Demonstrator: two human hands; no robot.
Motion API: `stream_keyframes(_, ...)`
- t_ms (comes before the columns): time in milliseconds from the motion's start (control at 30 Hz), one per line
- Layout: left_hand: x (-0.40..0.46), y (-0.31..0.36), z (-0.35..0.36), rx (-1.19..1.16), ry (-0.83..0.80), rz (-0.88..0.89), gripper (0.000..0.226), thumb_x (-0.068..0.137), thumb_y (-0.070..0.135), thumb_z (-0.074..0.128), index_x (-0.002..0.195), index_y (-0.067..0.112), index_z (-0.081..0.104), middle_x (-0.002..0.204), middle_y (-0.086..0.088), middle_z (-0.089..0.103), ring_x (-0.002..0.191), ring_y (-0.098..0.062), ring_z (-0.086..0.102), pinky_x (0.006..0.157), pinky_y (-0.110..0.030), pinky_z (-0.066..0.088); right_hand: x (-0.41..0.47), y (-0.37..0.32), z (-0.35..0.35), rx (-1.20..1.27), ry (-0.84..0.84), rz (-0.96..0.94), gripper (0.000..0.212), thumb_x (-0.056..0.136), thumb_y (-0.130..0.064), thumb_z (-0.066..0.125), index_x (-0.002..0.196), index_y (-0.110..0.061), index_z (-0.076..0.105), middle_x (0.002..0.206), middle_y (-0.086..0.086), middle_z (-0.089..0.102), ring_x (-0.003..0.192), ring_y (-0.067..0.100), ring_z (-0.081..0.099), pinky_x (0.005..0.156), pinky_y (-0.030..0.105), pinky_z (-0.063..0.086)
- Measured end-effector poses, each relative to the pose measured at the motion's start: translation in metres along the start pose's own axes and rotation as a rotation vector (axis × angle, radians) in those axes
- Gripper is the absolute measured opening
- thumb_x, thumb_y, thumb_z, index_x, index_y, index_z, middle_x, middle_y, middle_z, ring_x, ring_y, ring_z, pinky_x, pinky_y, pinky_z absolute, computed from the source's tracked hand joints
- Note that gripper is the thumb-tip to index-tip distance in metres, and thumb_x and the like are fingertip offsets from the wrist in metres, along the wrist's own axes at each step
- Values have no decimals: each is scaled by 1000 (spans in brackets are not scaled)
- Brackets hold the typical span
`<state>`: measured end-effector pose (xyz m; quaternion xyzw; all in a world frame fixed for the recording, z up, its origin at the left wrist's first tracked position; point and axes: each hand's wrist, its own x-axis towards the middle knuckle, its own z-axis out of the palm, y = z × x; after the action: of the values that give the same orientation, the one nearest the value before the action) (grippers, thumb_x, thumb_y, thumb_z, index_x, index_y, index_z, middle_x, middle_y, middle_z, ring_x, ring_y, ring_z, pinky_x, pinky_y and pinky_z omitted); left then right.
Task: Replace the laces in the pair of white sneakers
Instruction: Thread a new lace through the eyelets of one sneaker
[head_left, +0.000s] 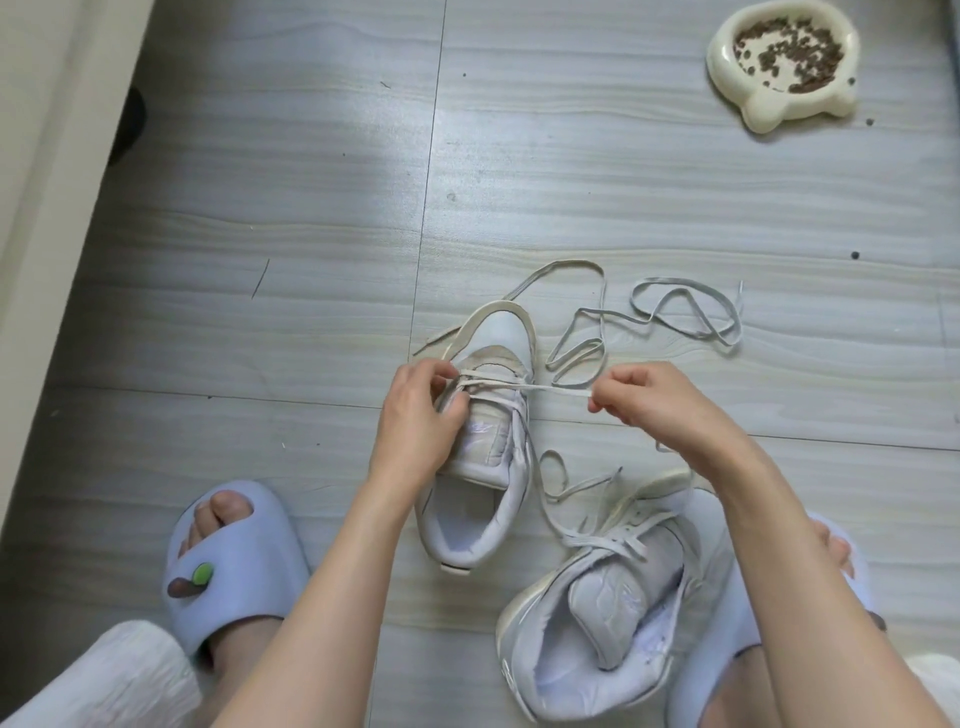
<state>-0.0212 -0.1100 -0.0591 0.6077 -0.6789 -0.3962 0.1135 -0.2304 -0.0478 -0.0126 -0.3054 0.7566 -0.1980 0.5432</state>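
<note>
So the upright sneaker (483, 431) in the middle of the floor is the one being worked on, toe pointing away. It's steadied by the left hand (421, 410), whose fingers are curled around the tongue and eyelet area near the lowest rows. A stretch of lace (550, 388) is pinched between thumb and fingertips of the right hand (639, 400) and drawn taut sideways out of the shoe. Whether that lace is going in or coming out can't be told for sure, though only the bottom rows look threaded.

The second sneaker (618, 577) is lying near the right forearm, with a lace crossed loosely over its tongue. Another loose lace (675, 317) is heaped on the floor just beyond the right hand.

For this step to be done well, the pull should probably be kept level and gentle so the lace stays flat instead of twisted, and both ends should be evened up before the next row is crossed. The shoe is best kept pinned so it isn't dragged sideways, and the spare lace nearby shouldn't be snagged
</note>
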Motion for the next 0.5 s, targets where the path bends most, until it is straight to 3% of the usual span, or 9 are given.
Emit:
stream_keyframes(100,-2,3,3,-12,36,17,18,84,10,60,100,17,62,95,2,52,90,-13,55,83,-23,41,3,14,7,-58,66,132,15,80,-17,62,66,-17,66,62,-1,50,56,12,41,49,24,28)
stream_keyframes(167,-3,3,4,-8,44,23,18,85,9,59,99,18,62,96,3,53,90,-13,55,80,-20,38,7,24,18,-27,103,154,9,81,-15,64,74,-19,68,74,0,62,72,14,55,61,25,39)
stream_keyframes(267,-4,2,6,2,44,25,19,86,9,57,99,20,64,99,0,54,94,-16,56,79,-19,36,10,34,28,-24,116,119,18,83,-9,61,88,-22,72,90,0,68,92,13,59,78,23,40)
stream_keyframes(433,-3,2,9,42,35,49,25,87,10,54,101,23,69,102,-1,52,103,-21,53,87,-30,43,4,36,25,193,162,-7,16,80,0,66,83,-15,71,73,-7,64,65,-3,55,61,4,38)
stream_keyframes(500,-4,3,10,78,27,44,26,88,11,52,103,25,68,105,1,50,105,-20,51,84,-34,44,2,36,24,241,146,-32,14,79,-3,69,78,-17,70,73,-6,64,58,-9,54,60,2,39)
